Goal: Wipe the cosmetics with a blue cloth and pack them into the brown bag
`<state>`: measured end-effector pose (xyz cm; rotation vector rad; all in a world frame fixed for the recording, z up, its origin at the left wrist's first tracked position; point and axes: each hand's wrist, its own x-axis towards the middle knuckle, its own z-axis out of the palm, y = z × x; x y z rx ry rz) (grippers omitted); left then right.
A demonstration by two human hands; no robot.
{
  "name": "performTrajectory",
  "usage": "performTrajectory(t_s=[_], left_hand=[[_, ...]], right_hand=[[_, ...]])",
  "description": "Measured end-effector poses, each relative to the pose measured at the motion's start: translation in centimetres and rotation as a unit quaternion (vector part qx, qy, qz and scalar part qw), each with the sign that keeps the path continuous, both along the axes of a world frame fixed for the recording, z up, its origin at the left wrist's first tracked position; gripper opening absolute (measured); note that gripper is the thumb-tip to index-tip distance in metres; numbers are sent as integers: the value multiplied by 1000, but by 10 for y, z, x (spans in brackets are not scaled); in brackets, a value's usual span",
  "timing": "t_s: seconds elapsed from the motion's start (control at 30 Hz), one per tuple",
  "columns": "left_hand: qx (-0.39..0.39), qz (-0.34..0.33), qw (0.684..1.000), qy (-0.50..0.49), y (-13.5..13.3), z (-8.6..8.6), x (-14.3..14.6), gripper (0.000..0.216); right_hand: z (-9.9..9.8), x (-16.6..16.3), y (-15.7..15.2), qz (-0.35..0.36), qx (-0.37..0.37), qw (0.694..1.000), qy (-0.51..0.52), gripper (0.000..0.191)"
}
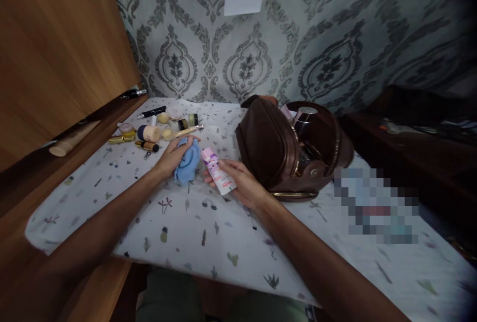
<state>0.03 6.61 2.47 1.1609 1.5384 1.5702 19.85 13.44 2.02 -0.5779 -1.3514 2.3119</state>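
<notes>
A crumpled light blue cloth [188,163] is gripped in my left hand [172,157], whose fingers close round its upper left side. My right hand [242,180] holds a white, pink and purple squeeze tube [219,173] between thumb and fingers, its pink cap end pointing up and left. Cloth and tube are close together but apart. Just right of the tube stands a brown leather bag [266,148], unzipped, with a dark cylindrical container with a silvery top [306,116] showing inside. Small print on the tube is too blurred to read.
Several cosmetics, among them a beige jar with a dark lid [149,134], a gold-and-black tube [146,146] and a brush [186,131], lie at the back left. A wooden cabinet [67,48] borders the left. A pixelated patch [376,205] covers something at right. The patterned cloth [179,242] covers the table.
</notes>
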Motion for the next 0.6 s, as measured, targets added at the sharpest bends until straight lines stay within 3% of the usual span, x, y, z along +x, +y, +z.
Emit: performTrajectory(t_s=[0.13,0.2,0.43,0.6], left_hand=[[-32,-117,993,-13,-5,4,9,47],[-62,-145,986,-50,-6,6,14,43],[-42,-114,982,-143,-3,3,22,36],[-36,-114,982,-149,-4,-1,29,58]], right_hand=[[-3,0,-2,34,5,999,-1,31],[-5,0,-2,62,8,998,1,35],[-5,1,-5,97,9,995,20,42],[-5,0,-7,46,9,999,19,41]])
